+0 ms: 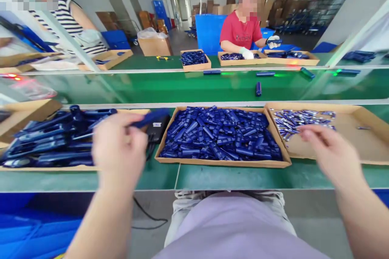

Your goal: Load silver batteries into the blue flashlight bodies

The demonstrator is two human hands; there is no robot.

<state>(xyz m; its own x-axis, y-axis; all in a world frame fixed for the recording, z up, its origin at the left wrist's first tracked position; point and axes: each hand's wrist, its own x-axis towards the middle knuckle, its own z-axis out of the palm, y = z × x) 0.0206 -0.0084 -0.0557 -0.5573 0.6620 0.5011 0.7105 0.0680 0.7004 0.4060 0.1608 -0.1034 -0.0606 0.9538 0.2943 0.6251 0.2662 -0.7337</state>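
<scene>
The dark blue part (153, 116) was just left of the middle tray (223, 163), in the left hand's (120, 145) grip, pinched between thumb and fingers; it looked light, stiff and perhaps slick, likely best held by its sides. Right of that tray, the right hand (337, 151) had a narrow grip over slim shiny pieces (288, 122), seemingly light and apt to roll, better pinched mid-length; I could not tell whether it held one. Motion blur hid the blue part's outline, and the tray at the middle tray's right (361, 145) was cut off.
</scene>
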